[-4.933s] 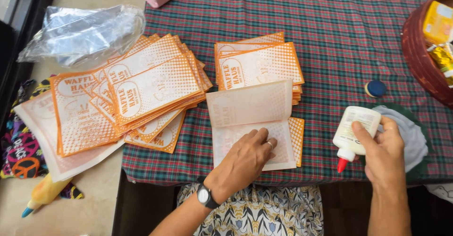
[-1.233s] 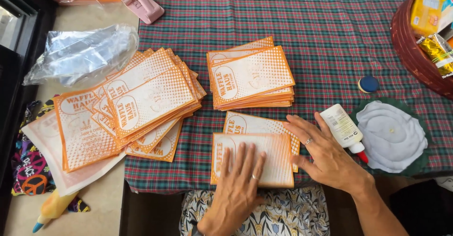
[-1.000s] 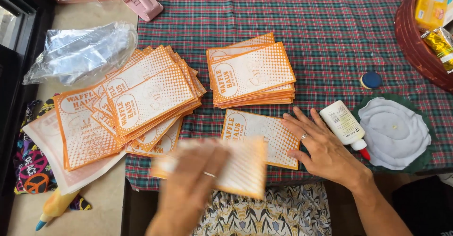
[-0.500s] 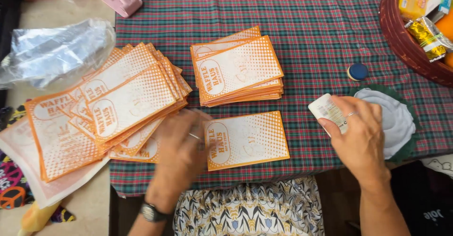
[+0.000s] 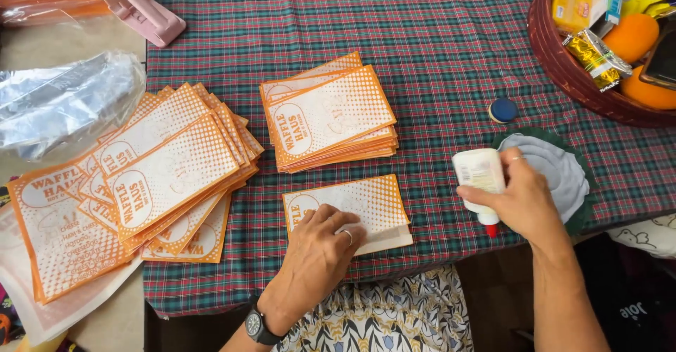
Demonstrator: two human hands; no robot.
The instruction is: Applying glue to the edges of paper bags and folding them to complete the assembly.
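- The left hand [image 5: 320, 250] is laid flat, fingers together, on an orange-and-white paper bag [image 5: 352, 208] at the near edge of the counter [image 5: 436, 56]; nothing is gripped, the bag only being pressed down.
- A white flap of the bag is seen protruding just to the right of the left hand's fingertips.
- The right hand [image 5: 524, 200] is closed around a white glue bottle [image 5: 479, 183], held with its red nozzle pointing down toward the counter edge.
- A white cloth on a dark green mat [image 5: 563, 176] is partly covered by the right hand, just beyond it.
- A blue cap [image 5: 503, 110] lies beyond the right hand, near a dark red basket [image 5: 563, 63].
- A neat stack of bags [image 5: 331, 116] lies directly beyond the left hand.
- A fanned pile of bags [image 5: 155, 176] is spread well to the left of the left hand.
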